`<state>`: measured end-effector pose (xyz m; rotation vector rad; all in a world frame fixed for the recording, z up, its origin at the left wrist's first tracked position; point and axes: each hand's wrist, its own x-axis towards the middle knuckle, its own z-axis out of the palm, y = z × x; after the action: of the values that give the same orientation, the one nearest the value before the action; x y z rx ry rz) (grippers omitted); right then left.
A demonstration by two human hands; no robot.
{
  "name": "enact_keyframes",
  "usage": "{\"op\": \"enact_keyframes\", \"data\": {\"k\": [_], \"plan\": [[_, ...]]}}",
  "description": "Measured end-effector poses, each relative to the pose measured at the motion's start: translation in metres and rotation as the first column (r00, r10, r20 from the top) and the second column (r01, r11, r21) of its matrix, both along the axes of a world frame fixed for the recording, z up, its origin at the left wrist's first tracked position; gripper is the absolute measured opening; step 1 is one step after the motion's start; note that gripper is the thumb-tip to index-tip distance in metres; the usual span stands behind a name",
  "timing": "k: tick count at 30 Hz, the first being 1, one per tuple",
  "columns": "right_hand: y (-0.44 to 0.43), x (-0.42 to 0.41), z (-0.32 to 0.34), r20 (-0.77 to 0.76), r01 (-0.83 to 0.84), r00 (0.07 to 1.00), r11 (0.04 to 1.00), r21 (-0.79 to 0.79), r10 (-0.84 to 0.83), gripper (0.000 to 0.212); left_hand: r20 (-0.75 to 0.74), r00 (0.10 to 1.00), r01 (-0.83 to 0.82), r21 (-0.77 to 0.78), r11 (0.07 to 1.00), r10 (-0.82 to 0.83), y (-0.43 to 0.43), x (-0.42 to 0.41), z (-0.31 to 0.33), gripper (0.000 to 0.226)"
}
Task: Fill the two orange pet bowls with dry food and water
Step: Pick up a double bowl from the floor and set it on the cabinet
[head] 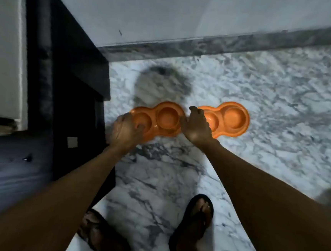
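Note:
Two orange double pet bowls sit end to end above the marble floor, each with two round wells that look empty. My left hand (127, 131) grips the near left end of the left bowl (166, 118), thumb inside a well. My right hand (196, 126) lies over the inner end of the right bowl (233, 119), fingers curled on its rim. Whether the bowls rest on the floor or are lifted is unclear; the picture is blurred.
A dark cabinet (68, 80) stands at the left, right beside the left bowl, with a pale appliance (5, 51) past it. A wall with a grey skirting (207, 47) runs behind. My two sandalled feet (194, 224) stand on the white-grey marble floor (283, 95).

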<state>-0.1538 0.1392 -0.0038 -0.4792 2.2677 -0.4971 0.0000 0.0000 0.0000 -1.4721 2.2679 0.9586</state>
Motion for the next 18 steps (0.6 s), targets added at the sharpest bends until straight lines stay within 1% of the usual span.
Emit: {"op": "enact_keyframes", "data": {"k": [1,3,4,6,9,12,15,18], "plan": [[-0.003,0.004,-0.023,0.01,0.018,1.0,1.0,0.004,-0.018,0.051,0.003,0.999,-0.047,0.001,0.999,0.047,0.0,0.003,-0.024,0.06],[-0.01,0.006,-0.076,-0.017,0.052,0.999,0.998,0.027,-0.052,0.051,0.023,0.985,-0.172,-0.025,0.985,0.172,-0.006,0.01,-0.078,0.055],[-0.011,0.01,-0.098,-0.007,0.058,0.998,0.997,0.043,-0.058,0.051,0.053,0.968,-0.246,-0.008,0.969,0.246,-0.007,0.014,-0.098,0.054],[-0.016,0.012,-0.132,-0.027,0.083,0.996,0.994,0.077,-0.081,0.051,0.086,0.929,-0.362,-0.005,0.932,0.361,-0.011,0.018,-0.133,0.054],[-0.024,0.014,-0.166,-0.085,0.137,0.988,0.984,0.111,-0.128,0.046,0.059,0.891,-0.452,0.013,0.892,0.451,-0.018,0.019,-0.177,0.056],[-0.029,0.016,-0.184,-0.156,0.172,0.976,0.978,0.122,-0.152,0.04,0.048,0.869,-0.493,0.023,0.87,0.492,-0.019,0.018,-0.2,0.056],[-0.03,0.015,-0.189,-0.186,0.183,0.97,0.974,0.13,-0.157,0.038,0.018,0.855,-0.518,-0.002,0.855,0.518,-0.023,0.014,-0.211,0.044],[-0.028,0.013,-0.183,-0.183,0.172,0.972,0.975,0.142,-0.145,0.039,0.003,0.846,-0.533,-0.009,0.846,0.533,-0.024,0.011,-0.202,0.033]]}}
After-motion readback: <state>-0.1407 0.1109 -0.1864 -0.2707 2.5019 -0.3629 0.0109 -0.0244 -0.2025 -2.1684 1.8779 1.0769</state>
